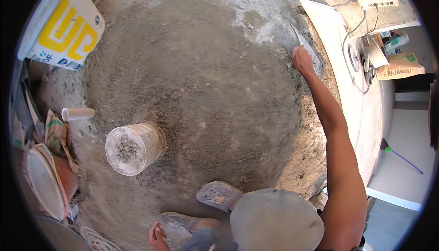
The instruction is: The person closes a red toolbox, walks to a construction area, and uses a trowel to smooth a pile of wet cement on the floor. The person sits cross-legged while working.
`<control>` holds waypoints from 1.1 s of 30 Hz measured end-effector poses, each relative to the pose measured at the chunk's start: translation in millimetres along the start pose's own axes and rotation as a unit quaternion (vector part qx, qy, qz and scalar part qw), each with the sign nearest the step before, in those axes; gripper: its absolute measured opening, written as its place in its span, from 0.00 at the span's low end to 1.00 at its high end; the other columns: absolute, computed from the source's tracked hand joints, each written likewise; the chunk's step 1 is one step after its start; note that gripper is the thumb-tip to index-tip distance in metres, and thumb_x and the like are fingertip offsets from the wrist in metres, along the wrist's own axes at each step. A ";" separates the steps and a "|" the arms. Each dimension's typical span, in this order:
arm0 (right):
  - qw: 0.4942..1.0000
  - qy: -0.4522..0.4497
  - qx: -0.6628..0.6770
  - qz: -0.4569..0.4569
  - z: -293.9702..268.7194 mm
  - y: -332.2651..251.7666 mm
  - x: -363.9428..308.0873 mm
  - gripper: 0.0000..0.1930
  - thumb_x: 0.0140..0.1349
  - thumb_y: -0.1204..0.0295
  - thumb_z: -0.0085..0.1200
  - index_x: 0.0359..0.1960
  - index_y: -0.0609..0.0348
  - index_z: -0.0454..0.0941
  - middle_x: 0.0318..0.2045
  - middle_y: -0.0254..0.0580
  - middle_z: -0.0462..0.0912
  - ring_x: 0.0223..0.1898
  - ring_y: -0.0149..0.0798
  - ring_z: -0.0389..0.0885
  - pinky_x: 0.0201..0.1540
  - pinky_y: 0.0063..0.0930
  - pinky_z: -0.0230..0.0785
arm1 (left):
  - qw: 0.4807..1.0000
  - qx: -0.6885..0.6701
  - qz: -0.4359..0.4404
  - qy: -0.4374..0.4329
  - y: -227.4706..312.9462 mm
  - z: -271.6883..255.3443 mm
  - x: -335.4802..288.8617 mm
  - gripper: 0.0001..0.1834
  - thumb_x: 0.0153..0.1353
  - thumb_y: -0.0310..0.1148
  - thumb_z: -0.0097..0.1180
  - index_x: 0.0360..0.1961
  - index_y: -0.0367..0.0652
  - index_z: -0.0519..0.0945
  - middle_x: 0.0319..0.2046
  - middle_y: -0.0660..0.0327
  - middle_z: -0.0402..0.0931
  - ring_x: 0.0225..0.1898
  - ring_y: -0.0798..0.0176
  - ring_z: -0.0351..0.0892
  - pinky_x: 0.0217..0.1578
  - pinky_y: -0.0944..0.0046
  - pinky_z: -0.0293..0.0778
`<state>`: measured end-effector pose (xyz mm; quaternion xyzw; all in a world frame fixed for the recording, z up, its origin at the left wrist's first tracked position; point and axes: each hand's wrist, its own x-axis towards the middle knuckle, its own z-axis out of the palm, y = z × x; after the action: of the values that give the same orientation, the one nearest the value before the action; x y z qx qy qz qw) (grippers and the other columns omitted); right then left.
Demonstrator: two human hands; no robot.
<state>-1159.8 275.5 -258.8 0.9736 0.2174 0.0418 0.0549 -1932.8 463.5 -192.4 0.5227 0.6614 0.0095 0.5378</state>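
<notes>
My right arm reaches far up the right side, and my right hand [302, 60] is closed round a plastering trowel [311, 55]. The trowel's long, flat, pale blade lies against the rough grey mortar [219, 72] near a white edge. Low in the picture, my left hand [157, 236] hangs beside a clog [176, 221], its fingers loosely bent and apart with nothing visible in them. A second clog [218, 195] stands on the mortar to its right. Left of the middle is a bucket [153, 143] with crumbly grey mix visible at its top.
A large white container with yellow lettering [68, 27] stands upper left. A short pipe [78, 114] and a round tub [43, 182] lie at the left. A socket strip [377, 2] with cables, a paper bag [400, 66] and a purple-handled brush [407, 160] are at the right. A grey cap [276, 221] covers the lower middle.
</notes>
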 end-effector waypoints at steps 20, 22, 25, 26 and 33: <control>0.990 -0.030 0.122 -0.068 -6.7 -122.3 29.6 0.26 0.69 0.56 0.38 0.49 0.72 0.68 0.35 0.71 0.80 0.41 0.65 0.81 0.44 0.52 0.73 | 0.991 -0.090 0.095 0.020 -24.2 8.8 -5.1 0.15 0.69 0.34 0.49 0.50 0.34 0.77 0.34 0.58 0.77 0.24 0.72 0.68 0.24 0.70 0.65; 0.981 -0.063 0.074 -0.165 -8.1 -123.0 -10.9 0.25 0.70 0.56 0.38 0.49 0.72 0.67 0.32 0.68 0.80 0.38 0.63 0.81 0.41 0.50 0.74 | 0.994 -0.091 0.066 -0.009 -33.5 7.4 -9.0 0.16 0.68 0.35 0.49 0.50 0.34 0.78 0.32 0.60 0.76 0.26 0.71 0.68 0.26 0.69 0.66; 0.983 -0.043 0.001 -0.181 -8.8 -64.5 -72.9 0.26 0.71 0.56 0.38 0.54 0.71 0.66 0.29 0.66 0.81 0.36 0.62 0.82 0.39 0.50 0.74 | 0.999 -0.039 -0.012 -0.021 -41.9 -2.7 -21.7 0.18 0.68 0.38 0.50 0.51 0.35 0.79 0.27 0.63 0.74 0.28 0.70 0.69 0.30 0.69 0.67; 0.997 -0.064 -0.012 -0.050 -6.3 -39.5 -85.2 0.26 0.71 0.56 0.38 0.55 0.70 0.65 0.28 0.64 0.81 0.34 0.61 0.82 0.37 0.50 0.74 | 1.000 -0.018 -0.007 -0.006 -42.9 -5.2 -25.5 0.18 0.68 0.37 0.50 0.50 0.35 0.79 0.27 0.63 0.74 0.28 0.70 0.69 0.30 0.69 0.68; 0.998 0.004 -0.057 0.017 1.3 73.8 -134.2 0.28 0.70 0.53 0.38 0.57 0.69 0.65 0.28 0.61 0.82 0.30 0.59 0.83 0.30 0.51 0.74 | 0.993 -0.049 0.103 -0.031 -28.1 9.5 -5.4 0.16 0.69 0.34 0.48 0.49 0.33 0.77 0.34 0.58 0.77 0.25 0.72 0.68 0.24 0.69 0.65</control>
<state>-1249.8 151.6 -258.6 0.9722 0.1987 0.0587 0.1087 -1945.8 441.7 -208.7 0.5612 0.5861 0.0810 0.5788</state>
